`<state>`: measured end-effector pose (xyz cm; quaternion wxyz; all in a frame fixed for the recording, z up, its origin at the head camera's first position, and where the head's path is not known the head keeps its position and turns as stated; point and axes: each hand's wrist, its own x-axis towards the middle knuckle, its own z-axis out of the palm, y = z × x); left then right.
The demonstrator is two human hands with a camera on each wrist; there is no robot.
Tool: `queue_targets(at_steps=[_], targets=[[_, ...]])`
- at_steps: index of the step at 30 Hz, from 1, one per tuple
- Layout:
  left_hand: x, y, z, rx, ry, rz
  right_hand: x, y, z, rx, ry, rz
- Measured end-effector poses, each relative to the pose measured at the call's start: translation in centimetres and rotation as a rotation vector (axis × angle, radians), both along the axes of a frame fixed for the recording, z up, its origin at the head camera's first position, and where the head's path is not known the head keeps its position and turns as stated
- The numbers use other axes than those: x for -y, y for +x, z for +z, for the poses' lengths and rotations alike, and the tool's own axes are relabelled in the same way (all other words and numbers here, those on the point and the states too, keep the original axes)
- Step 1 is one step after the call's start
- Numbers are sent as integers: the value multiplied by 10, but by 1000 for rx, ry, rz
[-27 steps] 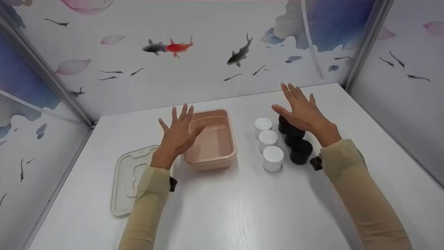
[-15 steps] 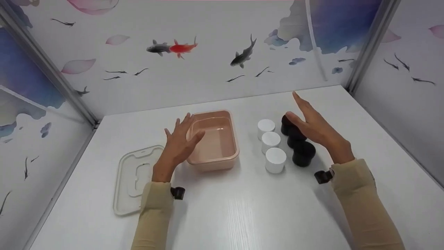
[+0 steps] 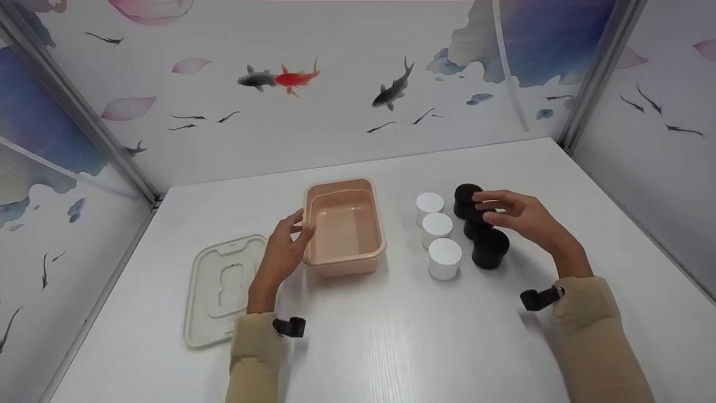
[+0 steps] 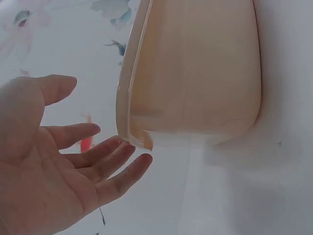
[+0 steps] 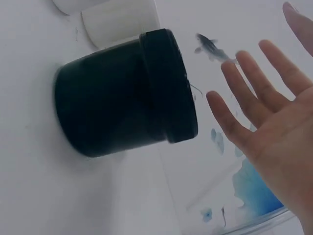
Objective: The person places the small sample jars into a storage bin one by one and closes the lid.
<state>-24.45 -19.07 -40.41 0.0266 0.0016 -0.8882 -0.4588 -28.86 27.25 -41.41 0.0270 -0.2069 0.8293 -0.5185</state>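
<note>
White table [image 3: 391, 347], koi wallpaper behind | left hand [image 3: 282, 254] dropped from mid-air to pink tub [image 3: 344, 226] near frame centre, fingers straight, just touching rim corner | right hand [image 3: 526, 218] lowered over middle black jar [image 3: 476, 221] right of centre, fingers spread, gripping nothing | looks like pickup about to start

You have bare worktop [image 3: 391, 336] in front. The pink tub [image 3: 344, 226] and the jars [image 3: 461, 226] flank a narrow lane.

bright, even light; soft shadows; wrist views blurry.
</note>
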Motion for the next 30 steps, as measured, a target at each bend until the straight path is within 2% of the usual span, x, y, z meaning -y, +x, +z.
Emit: queue_targets(at_steps=[4,8,11,16,23,30], targets=[[5,-2,-4,41,91,47,-10,0,-9,50,17,38],[7,-6,-7,110,164,97,-16,0,-12,86,48,55],[8,-9,-10,157,194,124,-19,1,-12,110,102,52],[9,-9,-12,191,249,131,-25,1,-13,126,216,63],[9,-9,-13,200,234,133,-30,1,-17,171,241,105],[11,-10,-15,245,279,147,-31,1,-19,206,286,146]])
